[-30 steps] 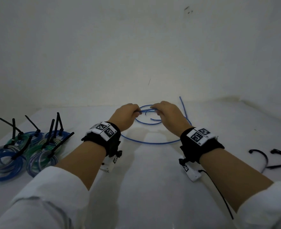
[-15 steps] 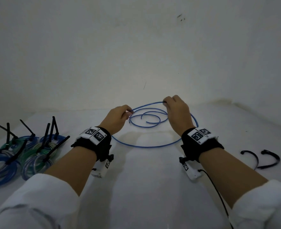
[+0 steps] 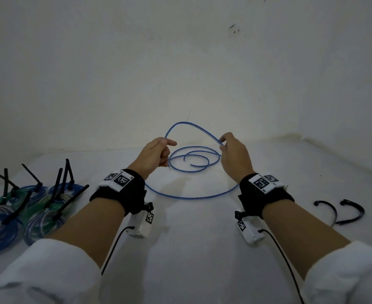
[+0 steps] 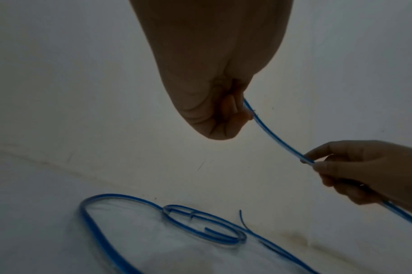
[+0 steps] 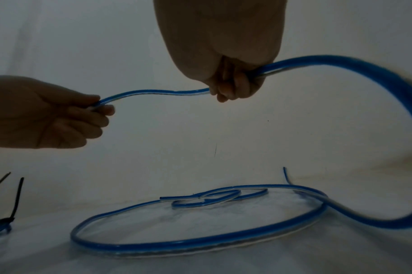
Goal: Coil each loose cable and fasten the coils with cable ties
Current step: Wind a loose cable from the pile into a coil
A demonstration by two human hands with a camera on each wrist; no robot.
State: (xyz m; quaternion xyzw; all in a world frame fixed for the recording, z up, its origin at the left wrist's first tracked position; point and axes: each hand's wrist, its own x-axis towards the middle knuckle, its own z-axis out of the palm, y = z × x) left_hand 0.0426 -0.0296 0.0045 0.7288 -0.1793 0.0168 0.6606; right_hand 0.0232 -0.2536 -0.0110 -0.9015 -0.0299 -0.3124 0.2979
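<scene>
A loose blue cable point(image 3: 189, 123) arches up between my two hands above the white table. My left hand point(image 3: 156, 153) pinches one side of the arch point(image 4: 268, 129). My right hand point(image 3: 233, 153) pinches the other side point(image 5: 153, 92). The rest of the blue cable point(image 3: 191, 196) lies on the table below in loose loops point(image 5: 200, 242), with a small inner curl point(image 4: 207, 229). Two loose black cable ties point(image 3: 342, 210) lie on the table at the right.
Several finished blue and green coils point(image 3: 27, 212) with black ties sticking up sit at the left edge of the white table point(image 3: 191, 249). A pale wall point(image 3: 180, 62) rises close behind the cable. Black tie tails point(image 5: 16, 198) show at the right wrist view's left edge.
Both hands have risen off the table and moved apart, lifting a stretch of the blue cable into an arch; before, they were low and close together over the loops.
</scene>
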